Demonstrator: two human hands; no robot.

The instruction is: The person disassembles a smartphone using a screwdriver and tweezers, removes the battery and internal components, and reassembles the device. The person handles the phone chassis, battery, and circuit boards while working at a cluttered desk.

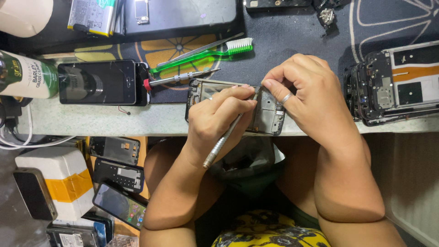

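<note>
— Where did we have the opened black phone frame (270, 112)?
— At the bench edge (114, 121) — our right hand (311, 98) pinched its top rim; thin, fragile, we judged.
— And the left hand (217, 121)?
— Fingers pressed around the slim metal screwdriver (224, 139).

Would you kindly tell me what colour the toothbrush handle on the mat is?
The toothbrush handle is translucent green, with white bristles; the head view shows it.

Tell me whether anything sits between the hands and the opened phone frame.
Nothing visible does. The left hand holds a metal tool against the phone frame, and the right hand grips the frame's top edge directly. The green toothbrush and screwdriver lie apart, behind it.
</note>
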